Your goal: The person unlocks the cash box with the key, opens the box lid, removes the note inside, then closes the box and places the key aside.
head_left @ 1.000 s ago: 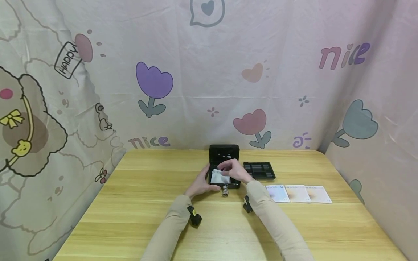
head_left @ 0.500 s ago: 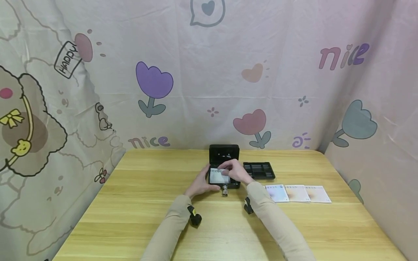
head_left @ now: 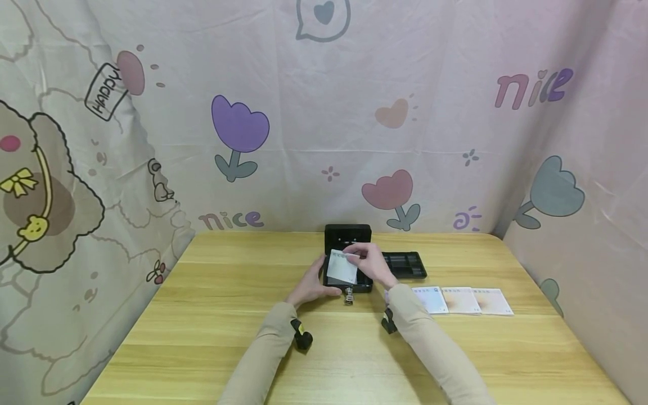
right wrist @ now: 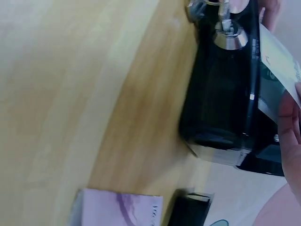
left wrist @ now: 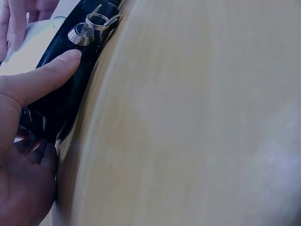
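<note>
A small black cash box (head_left: 362, 288) stands at the table's far middle with its lid raised. My left hand (head_left: 307, 286) grips its left side, the thumb lying along the front edge beside the lock (left wrist: 80, 35) in the left wrist view. Keys on a ring (head_left: 349, 296) hang from that lock. With my right hand (head_left: 373, 263) I pinch the upper right corner of a pale printed paper note (head_left: 341, 268), which is tilted above the box's inside. Below it, the right wrist view shows a darker greenish paper (right wrist: 269, 90) in the box.
To the right of the box lies a black divided tray (head_left: 412, 264). Several pale printed notes (head_left: 460, 301) lie in a row on the table (head_left: 228, 315), partly covered by my right sleeve. A patterned cloth (head_left: 304, 112) hangs right behind the table.
The paper note lay low in the box and now is raised and tilted, as my right hand has moved up and slightly right. My left hand has stayed on the box.
</note>
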Demonstrator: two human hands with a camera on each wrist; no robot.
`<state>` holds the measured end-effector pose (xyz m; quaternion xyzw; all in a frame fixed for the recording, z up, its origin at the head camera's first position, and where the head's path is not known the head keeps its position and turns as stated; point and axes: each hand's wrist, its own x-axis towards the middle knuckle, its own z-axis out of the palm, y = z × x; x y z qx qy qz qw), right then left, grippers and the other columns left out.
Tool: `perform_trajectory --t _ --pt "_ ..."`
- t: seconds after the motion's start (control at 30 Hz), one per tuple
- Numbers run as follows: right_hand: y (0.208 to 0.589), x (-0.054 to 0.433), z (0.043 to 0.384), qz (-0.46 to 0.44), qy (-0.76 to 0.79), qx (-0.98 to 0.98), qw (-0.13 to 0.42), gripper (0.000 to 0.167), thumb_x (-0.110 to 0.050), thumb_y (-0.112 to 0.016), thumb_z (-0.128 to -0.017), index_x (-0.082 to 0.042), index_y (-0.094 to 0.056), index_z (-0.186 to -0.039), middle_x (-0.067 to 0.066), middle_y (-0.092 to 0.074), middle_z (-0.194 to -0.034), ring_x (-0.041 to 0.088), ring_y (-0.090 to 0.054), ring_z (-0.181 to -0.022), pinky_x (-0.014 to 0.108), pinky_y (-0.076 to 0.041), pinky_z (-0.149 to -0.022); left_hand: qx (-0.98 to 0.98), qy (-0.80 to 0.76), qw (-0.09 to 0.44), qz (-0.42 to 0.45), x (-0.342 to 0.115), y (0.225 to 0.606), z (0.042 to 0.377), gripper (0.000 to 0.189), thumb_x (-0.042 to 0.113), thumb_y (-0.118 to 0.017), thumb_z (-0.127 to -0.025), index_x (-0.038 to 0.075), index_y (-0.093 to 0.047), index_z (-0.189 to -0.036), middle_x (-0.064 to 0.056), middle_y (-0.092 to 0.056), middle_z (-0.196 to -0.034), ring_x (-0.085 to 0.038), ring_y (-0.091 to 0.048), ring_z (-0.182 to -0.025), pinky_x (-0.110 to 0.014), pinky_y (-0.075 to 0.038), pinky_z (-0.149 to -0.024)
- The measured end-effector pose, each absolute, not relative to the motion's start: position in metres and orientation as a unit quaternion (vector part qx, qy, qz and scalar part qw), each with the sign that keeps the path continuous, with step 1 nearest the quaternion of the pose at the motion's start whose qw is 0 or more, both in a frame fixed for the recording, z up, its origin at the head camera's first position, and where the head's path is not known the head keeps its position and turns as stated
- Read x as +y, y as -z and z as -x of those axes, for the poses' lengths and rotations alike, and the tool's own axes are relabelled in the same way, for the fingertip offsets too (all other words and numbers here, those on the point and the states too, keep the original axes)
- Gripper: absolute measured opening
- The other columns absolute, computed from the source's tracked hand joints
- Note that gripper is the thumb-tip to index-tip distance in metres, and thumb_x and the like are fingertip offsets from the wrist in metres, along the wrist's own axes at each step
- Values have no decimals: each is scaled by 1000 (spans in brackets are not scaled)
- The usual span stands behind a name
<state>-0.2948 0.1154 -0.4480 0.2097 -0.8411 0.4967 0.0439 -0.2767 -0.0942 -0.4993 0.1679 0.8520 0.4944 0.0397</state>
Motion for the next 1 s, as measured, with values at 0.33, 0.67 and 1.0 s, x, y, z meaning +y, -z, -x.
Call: perform_trajectory --t 0.33,0.67,1.0 --pt "434 129 279 -206 -503 -838 34 20 -8 -69 -93 -7 -74 -112 14 -75 -114 18 -68 -95 21 -55 -79 849 -499 36 -173 -95 502 279 116 20 -92 -70 -2 -20 -159 -26 -23 -165 -44 -24 -153 -60 -22 -126" --pt "429 150 258 -205 -504 -839 10 22 -11 -70 -92 -7 -75 -114 13 -76 -115 21 -71 -102 23 -57 -86 847 -498 37 -182 -96 503 280 117 20 -91 -69 -1 -19 -159 -25 -21 -166 -44 -22 -154 -60 -21 -126" --pt "430 172 239 -197 -505 -841 -6 22 -11 -71 -92 -8 -75 -113 14 -75 -115 15 -71 -98 22 -56 -85 866 -468 36 -174 -95 503 278 120 31 -91 -71 -3 -16 -159 -26 -18 -166 -46 -21 -153 -60 -21 -126"
